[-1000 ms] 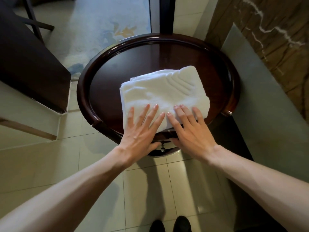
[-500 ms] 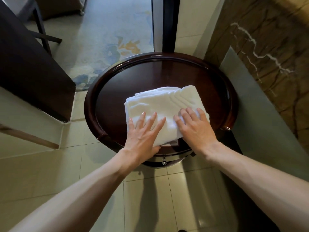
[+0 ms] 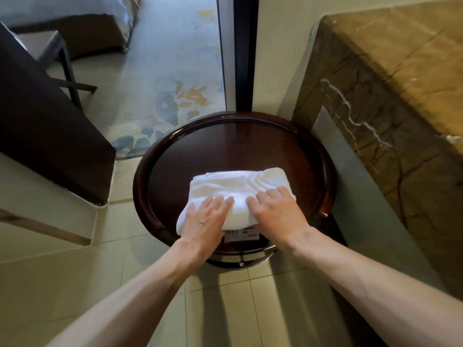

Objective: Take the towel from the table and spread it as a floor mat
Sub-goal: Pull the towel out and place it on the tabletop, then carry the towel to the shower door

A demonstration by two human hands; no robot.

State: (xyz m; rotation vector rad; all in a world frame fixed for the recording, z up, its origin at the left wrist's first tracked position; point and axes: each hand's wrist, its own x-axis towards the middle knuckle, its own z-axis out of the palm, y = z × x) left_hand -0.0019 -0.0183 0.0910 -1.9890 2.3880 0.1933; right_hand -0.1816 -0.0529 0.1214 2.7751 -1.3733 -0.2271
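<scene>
Head cam, looking down.

Biggest item: pale square-tiled floor [image 3: 62,284], filling the lower frame and running up the left side. Right side of frame: brown stone block with white veins [image 3: 388,121], top face lit yellow. Left of frame: dark brown flat wooden panel [image 3: 45,136], tilted in the view. Upper centre-left: pale carpet with a blue and orange leaf pattern [image 3: 155,71]. A black vertical door post [image 3: 244,53] comes down top centre and ends behind the table.

Centre: round dark glossy wooden table with a raised rim [image 3: 238,146], wedged between the stone block and the panel.

Task item: white folded terry towel [image 3: 233,186], lying on the near half of the table. Its near-left corner overhangs the rim towards me. Cloth is bunched into a ridge between my two hands.

Left hand [image 3: 203,221]: on the towel's near-left part, fingers curled down over the top, clamping the cloth. Thumb not visible.
Right hand [image 3: 275,214]: on the near-right part, fingers bent over the top and digging in, gripping the towel. Thumb hidden too.
Hands are close together, not touching. Both forearms are bare and run in from the bottom corners.

Small stuff: white printed label [image 3: 241,236] on the table just under the towel's near edge, text unreadable. Small metal knob [image 3: 241,263] on the table's front edge below it.
</scene>
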